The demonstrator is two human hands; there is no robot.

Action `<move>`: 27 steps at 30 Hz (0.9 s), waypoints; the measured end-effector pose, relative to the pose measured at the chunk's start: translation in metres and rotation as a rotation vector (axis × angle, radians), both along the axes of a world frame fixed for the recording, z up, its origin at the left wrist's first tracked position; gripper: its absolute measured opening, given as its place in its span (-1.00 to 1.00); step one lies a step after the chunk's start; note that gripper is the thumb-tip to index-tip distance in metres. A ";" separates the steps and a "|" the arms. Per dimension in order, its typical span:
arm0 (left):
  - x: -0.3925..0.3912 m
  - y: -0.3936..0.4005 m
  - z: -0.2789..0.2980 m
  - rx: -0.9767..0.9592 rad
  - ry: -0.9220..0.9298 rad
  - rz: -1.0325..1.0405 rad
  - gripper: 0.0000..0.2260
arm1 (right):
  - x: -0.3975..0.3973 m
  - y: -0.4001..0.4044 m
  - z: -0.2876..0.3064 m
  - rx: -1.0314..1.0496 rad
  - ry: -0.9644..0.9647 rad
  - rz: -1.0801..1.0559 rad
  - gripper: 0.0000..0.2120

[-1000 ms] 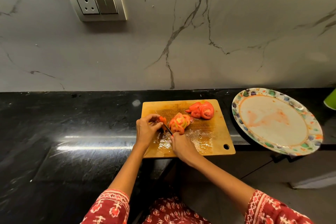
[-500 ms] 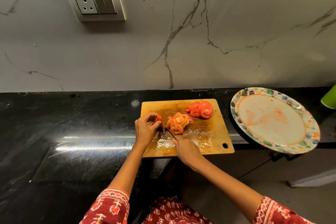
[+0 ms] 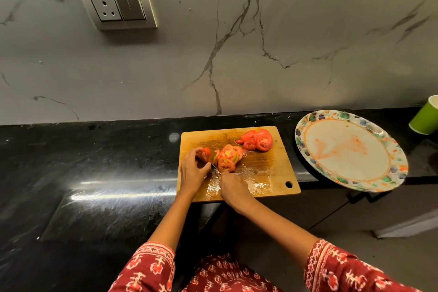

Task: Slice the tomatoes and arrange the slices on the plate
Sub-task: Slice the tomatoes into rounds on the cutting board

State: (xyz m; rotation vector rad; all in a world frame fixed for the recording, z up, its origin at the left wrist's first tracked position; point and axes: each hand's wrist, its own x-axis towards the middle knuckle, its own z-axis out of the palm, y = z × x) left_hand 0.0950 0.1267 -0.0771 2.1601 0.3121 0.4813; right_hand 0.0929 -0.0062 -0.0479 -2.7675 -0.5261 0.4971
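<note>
The patterned plate [image 3: 393,149] sits at the right on the black stone counter [image 3: 94,173], its near edge hanging out past the counter's front. It holds no slices, only reddish smears of tomato juice across its pale middle. Beyond it, a green cup [image 3: 425,117] is cut off by the frame's right edge, so what it contains cannot be told.

The wooden cutting board [image 3: 260,166] lies just left of the plate, wet and glistening along its near half. On it are two lots of cut tomato: a pile of red slices [image 3: 259,140] at the far right corner, and a fanned heap of red and greenish slices [image 3: 228,157] nearer the middle.

The left hand [image 3: 193,172] curls its fingers around the uncut tomato piece [image 3: 205,154] at the board's left side, most of that piece hidden under the fingers. The right hand [image 3: 233,186] is closed around a knife handle (buried entirely in the fist), and only a thin sliver of the knife blade [image 3: 215,169] shows between the two hands, angled toward the held piece. Whether the edge touches the tomato is hard to make out.

Both forearms come out of red patterned sleeves [image 3: 151,268] at the bottom. On the marble wall above is a socket and switch plate [image 3: 117,5].
</note>
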 end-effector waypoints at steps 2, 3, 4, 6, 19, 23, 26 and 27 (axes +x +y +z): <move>0.001 -0.004 0.000 0.010 -0.014 0.023 -0.69 | -0.002 -0.003 -0.001 0.006 0.000 0.003 -0.75; 0.001 -0.004 0.000 0.014 -0.016 0.029 -0.70 | -0.003 -0.007 -0.002 0.004 -0.007 0.007 -0.75; 0.002 -0.004 0.000 0.012 -0.010 0.031 -0.70 | -0.007 -0.013 -0.003 -0.005 -0.011 0.011 -0.75; 0.003 0.000 0.000 -0.009 0.002 0.041 -0.69 | -0.015 -0.025 -0.007 -0.042 -0.027 0.028 -0.75; -0.014 0.024 0.015 -0.005 0.227 0.077 -0.52 | -0.003 -0.034 -0.011 0.185 -0.006 -0.096 -0.70; -0.019 0.028 0.011 0.142 0.360 0.071 -0.42 | -0.001 -0.031 -0.012 0.209 -0.020 -0.079 -0.71; -0.015 0.026 0.013 0.180 0.405 0.046 -0.37 | 0.001 -0.027 -0.009 0.222 -0.034 -0.074 -0.70; -0.012 0.025 0.015 0.191 0.422 0.016 -0.37 | 0.002 -0.026 -0.008 0.226 -0.035 -0.074 -0.69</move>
